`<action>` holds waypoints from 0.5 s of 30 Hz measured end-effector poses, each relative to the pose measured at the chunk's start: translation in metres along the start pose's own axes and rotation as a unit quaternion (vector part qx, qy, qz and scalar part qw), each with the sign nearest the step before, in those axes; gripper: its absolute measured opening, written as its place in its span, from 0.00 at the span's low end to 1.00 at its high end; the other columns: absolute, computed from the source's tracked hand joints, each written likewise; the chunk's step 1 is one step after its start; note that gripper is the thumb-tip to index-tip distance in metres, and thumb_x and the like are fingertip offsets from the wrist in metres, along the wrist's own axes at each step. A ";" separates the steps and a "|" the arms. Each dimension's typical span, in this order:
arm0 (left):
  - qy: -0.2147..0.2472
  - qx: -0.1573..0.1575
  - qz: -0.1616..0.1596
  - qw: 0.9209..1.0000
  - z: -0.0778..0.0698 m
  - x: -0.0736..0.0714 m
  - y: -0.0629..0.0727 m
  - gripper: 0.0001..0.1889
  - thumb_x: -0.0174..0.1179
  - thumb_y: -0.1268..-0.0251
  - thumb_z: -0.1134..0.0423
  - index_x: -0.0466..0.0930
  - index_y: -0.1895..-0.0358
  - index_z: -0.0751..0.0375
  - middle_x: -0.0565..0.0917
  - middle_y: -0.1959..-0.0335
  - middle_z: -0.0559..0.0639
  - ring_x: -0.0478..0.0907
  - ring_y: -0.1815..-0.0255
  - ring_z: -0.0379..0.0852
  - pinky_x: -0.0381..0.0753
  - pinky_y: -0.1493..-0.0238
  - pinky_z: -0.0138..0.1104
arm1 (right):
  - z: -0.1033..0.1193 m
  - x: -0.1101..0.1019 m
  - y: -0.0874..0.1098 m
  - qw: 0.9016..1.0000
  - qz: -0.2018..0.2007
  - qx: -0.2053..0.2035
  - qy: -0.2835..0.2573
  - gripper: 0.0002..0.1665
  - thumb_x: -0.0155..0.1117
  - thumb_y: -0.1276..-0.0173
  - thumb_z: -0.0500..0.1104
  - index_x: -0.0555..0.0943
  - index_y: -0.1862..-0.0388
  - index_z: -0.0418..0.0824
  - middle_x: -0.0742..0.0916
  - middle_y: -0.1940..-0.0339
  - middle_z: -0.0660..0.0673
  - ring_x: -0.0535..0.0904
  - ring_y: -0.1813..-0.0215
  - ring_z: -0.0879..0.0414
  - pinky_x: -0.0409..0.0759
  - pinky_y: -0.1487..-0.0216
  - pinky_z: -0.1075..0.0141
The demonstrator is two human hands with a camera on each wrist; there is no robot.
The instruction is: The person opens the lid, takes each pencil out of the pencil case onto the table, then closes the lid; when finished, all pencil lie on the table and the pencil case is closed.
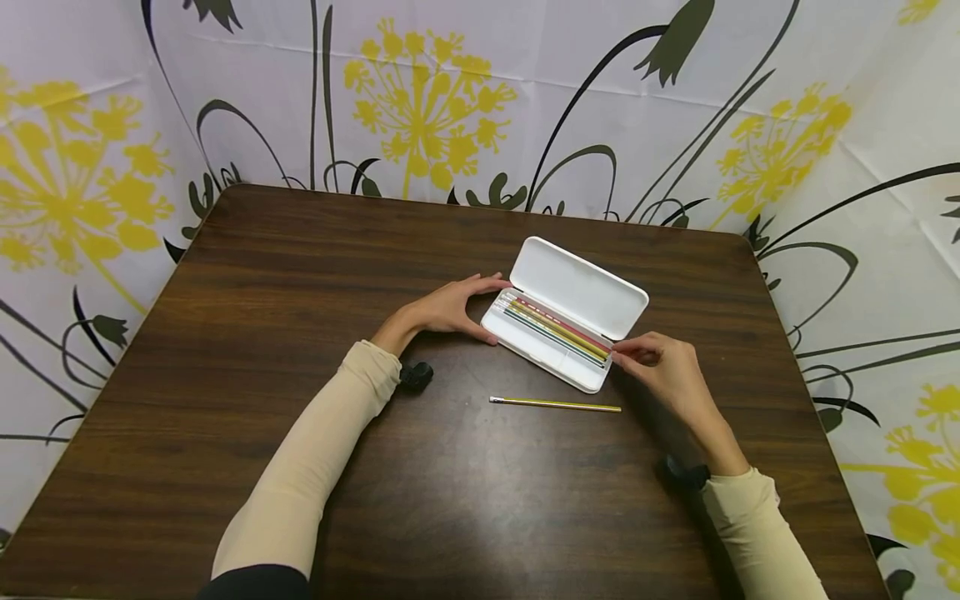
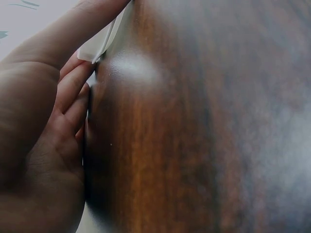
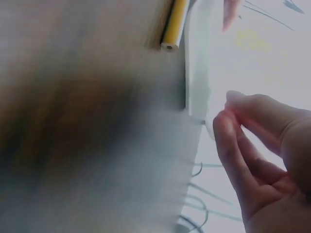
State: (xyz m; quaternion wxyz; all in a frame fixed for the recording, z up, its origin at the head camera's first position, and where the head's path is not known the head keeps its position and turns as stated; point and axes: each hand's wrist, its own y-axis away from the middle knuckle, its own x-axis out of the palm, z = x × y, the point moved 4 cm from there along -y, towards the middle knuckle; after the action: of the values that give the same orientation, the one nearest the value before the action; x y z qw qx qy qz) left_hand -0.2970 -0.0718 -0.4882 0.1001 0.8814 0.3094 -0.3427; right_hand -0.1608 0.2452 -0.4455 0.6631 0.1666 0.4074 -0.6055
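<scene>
A white pencil case (image 1: 570, 368) lies on the table, its lid (image 1: 578, 287) tipped back. Inside are several pencils, among them a red pencil (image 1: 551, 318), a yellow pencil (image 1: 562, 332) and a dark green pencil (image 1: 551, 335). My left hand (image 1: 453, 307) holds the case's left end, thumb at the near corner and fingers at the far one. At the right end, my right hand (image 1: 667, 371) pinches a pencil's end between thumb and fingertips; the fingers hide which pencil. In the right wrist view its fingertips (image 3: 226, 121) meet above the case's rim.
A single yellow pencil (image 1: 555, 405) with a pale end lies on the dark wooden table (image 1: 247, 333), just in front of the case. Flower-patterned cloth (image 1: 562, 100) hangs behind the table and at its sides.
</scene>
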 end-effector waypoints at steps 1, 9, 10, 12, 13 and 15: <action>0.000 -0.001 -0.001 1.000 0.000 0.000 0.000 0.50 0.78 0.54 0.48 0.62 0.26 0.50 0.56 0.23 0.54 0.48 0.22 0.46 0.38 0.24 0.34 | 0.002 0.003 -0.005 1.000 -0.002 -0.005 0.015 0.07 0.77 0.43 0.36 0.90 0.64 0.39 0.87 0.68 0.50 0.83 0.69 0.58 0.82 0.70 0.70; 0.003 -0.006 0.001 1.000 -0.001 0.002 0.001 0.50 0.79 0.55 0.49 0.63 0.26 0.50 0.56 0.23 0.54 0.47 0.22 0.48 0.40 0.24 0.36 | 0.019 0.019 -0.020 0.993 0.029 -0.033 0.113 0.09 0.77 0.44 0.35 0.89 0.63 0.35 0.85 0.71 0.44 0.77 0.68 0.52 0.76 0.69 0.59; 0.004 -0.007 0.001 1.000 -0.001 0.002 0.001 0.50 0.79 0.55 0.49 0.63 0.26 0.50 0.55 0.23 0.54 0.46 0.22 0.48 0.40 0.24 0.36 | 0.020 0.020 -0.021 0.991 0.032 -0.038 0.121 0.09 0.77 0.45 0.34 0.89 0.64 0.35 0.84 0.71 0.44 0.76 0.67 0.51 0.76 0.68 0.59; 0.003 -0.004 0.000 1.000 -0.001 0.001 0.001 0.50 0.79 0.55 0.49 0.63 0.26 0.50 0.56 0.23 0.54 0.47 0.22 0.47 0.39 0.24 0.35 | 0.022 0.022 -0.021 0.989 0.036 -0.049 0.137 0.09 0.77 0.45 0.34 0.89 0.64 0.35 0.84 0.72 0.43 0.74 0.67 0.50 0.75 0.69 0.59; 0.003 -0.003 0.000 1.000 -0.001 0.001 0.001 0.50 0.79 0.55 0.49 0.63 0.26 0.50 0.56 0.23 0.54 0.47 0.22 0.46 0.39 0.24 0.36 | 0.022 0.023 -0.021 0.988 0.037 -0.054 0.143 0.09 0.77 0.45 0.33 0.89 0.64 0.34 0.84 0.72 0.43 0.74 0.67 0.50 0.75 0.70 0.59; 0.003 -0.003 -0.001 1.000 -0.001 0.000 0.001 0.50 0.79 0.55 0.49 0.63 0.26 0.50 0.56 0.23 0.54 0.47 0.22 0.46 0.39 0.24 0.36 | 0.022 0.024 -0.022 0.985 0.036 -0.065 0.153 0.09 0.77 0.46 0.33 0.89 0.64 0.35 0.83 0.73 0.44 0.73 0.67 0.50 0.74 0.70 0.59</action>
State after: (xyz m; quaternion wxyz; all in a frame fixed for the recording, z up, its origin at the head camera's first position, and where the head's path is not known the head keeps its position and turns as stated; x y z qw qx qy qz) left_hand -0.2956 -0.0722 -0.4877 0.1019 0.8818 0.3115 -0.3391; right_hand -0.1755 0.2086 -0.4440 0.6236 0.2283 0.5361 -0.5212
